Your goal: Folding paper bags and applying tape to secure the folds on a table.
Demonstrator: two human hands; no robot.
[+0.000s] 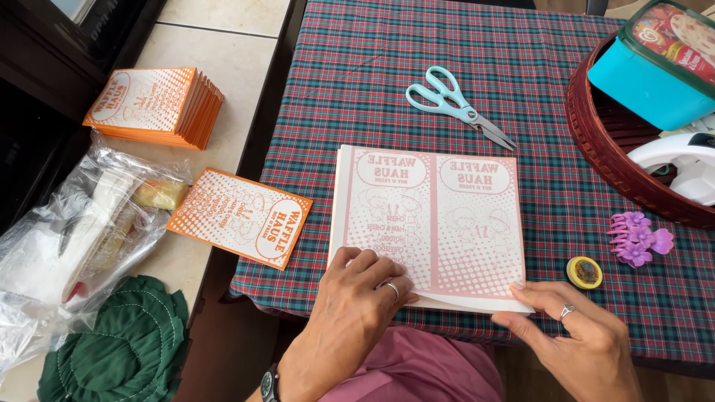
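Big plaid table (372, 89) fills the view, with a tiled counter (223, 30) off its left edge. At the right edge sits a dark red basket (596, 141), a turquoise tub (640, 82) propped in it. Front and centre, near the table's near edge, lies a stack of pale pink printed sheets (447, 216), two panels side by side on the top one.

Over on the counter: crinkled clear bags (67, 238), a green cloth (126, 350) at the near corner, a pile of orange paper bags (160, 108) further back, and one orange bag (242, 216) lying loose across the gap between counter and table.

Now the hands. Left hand (357, 298) is spread flat, fingers pressing the sheets' near left corner, gripping nothing. Right hand (581, 335) pinches the near right corner, thumb and forefinger closed on the top sheets, lifting them a touch.

To do this well, I'd say: keep that left palm firm so the stack doesn't skate, and peel with a light pinch so only one sheet comes away and the edges stay square.

Smaller bits: blue-handled scissors (458, 104) beyond the sheets, closed; a purple hair clip (640, 238) and a small round yellow tin (585, 272) toward the near right corner.
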